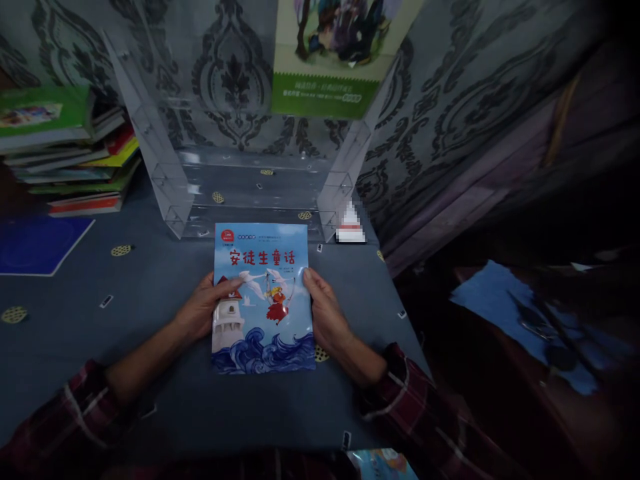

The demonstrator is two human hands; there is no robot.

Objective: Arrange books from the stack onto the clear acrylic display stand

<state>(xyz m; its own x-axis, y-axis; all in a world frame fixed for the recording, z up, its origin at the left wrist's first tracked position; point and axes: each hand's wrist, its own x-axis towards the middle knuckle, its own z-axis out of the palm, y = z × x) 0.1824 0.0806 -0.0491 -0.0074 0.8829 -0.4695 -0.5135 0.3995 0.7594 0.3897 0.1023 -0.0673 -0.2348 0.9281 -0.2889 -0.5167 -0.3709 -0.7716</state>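
Note:
A blue picture-covered book point(280, 320) with red Chinese characters is held upright over the table, its front cover facing me. My left hand point(203, 303) grips its left edge, thumb across the cover. On the opposite edge, my right hand point(325, 303) is closed round the book with the thumb at the front; its other fingers are mostly hidden behind. Just beyond the book stands a clear acrylic rack point(167, 180) with stepped shelves. Resting high on the rack is a green and cream book point(320, 93), cut off by the top of the view.
Several books form a stack point(65, 160) at the left, with a dark blue book point(45, 243) in front. A white object point(351, 223), partly blurred, stands by the rack's right foot. Another book point(383, 465) lies at the near edge. Blue cloth point(493, 300) lies lower right, beyond the table edge.

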